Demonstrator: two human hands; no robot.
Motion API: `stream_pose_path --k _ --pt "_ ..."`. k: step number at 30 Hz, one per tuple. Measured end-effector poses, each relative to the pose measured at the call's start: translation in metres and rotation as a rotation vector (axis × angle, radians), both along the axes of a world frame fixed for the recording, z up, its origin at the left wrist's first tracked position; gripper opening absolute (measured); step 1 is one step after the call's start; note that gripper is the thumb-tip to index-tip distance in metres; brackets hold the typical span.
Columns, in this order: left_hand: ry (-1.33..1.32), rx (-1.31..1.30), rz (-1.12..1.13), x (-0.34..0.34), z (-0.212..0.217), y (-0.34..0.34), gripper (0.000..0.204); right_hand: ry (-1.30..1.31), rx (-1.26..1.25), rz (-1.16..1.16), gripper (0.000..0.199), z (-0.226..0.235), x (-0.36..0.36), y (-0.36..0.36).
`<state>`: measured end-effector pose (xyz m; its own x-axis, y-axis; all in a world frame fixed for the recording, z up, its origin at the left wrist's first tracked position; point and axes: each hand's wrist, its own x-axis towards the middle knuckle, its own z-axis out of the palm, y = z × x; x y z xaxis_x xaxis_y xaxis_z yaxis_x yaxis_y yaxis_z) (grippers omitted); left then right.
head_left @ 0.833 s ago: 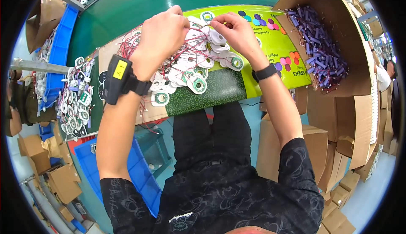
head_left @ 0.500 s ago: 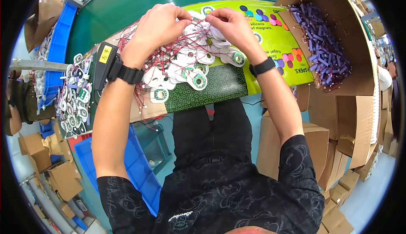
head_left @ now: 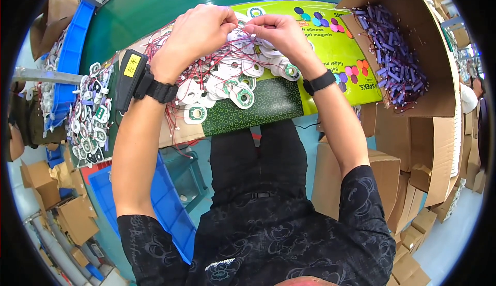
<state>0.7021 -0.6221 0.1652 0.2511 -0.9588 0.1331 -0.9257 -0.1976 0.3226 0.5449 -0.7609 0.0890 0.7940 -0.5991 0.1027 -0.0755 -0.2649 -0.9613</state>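
Observation:
A heap of white ring-shaped parts with green circuit boards (head_left: 242, 96) lies before me, tangled with thin red wires (head_left: 206, 65). Over its far side, my left hand (head_left: 202, 32) is closed in a pinch, and thin wire shows at its fingertips. My right hand (head_left: 281, 34) pinches thin wire too, thumb against index finger, a short gap from the left. The exact wire ends are too small to make out. One ring part (head_left: 195, 114) rests at the heap's near edge.
At the right stands an open cardboard box (head_left: 434, 74) full of purple cylinders with wires (head_left: 395, 58). A printed green-yellow sheet (head_left: 338, 40) covers part of the table. More ring parts (head_left: 89, 131) pile up at the left, beside a blue tray (head_left: 72, 53). A blue bin (head_left: 170, 203) sits below.
Both hands have shifted only slightly, and the fingertips remain close together over the heap. My right hand's fingers have moved a little to the left and curled more.

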Motion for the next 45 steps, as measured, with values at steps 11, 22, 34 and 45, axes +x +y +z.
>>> stream_pose_path --k 11,22,34,45 --pt "-0.079 -0.023 -0.020 0.003 -0.003 0.007 0.024 0.023 0.060 0.049 0.021 0.007 -0.006 0.007" --pt "-0.052 -0.009 -0.167 0.008 -0.003 0.010 0.022 -0.061 -0.288 -0.043 0.021 -0.001 -0.008 0.000" --pt "0.047 -0.037 -0.213 0.008 -0.005 0.010 0.019 -0.077 -0.026 0.053 0.024 -0.001 -0.002 0.006" --pt "0.017 -0.046 -0.210 0.009 -0.009 0.011 0.020 -0.061 -0.012 0.105 0.025 0.005 -0.009 0.008"
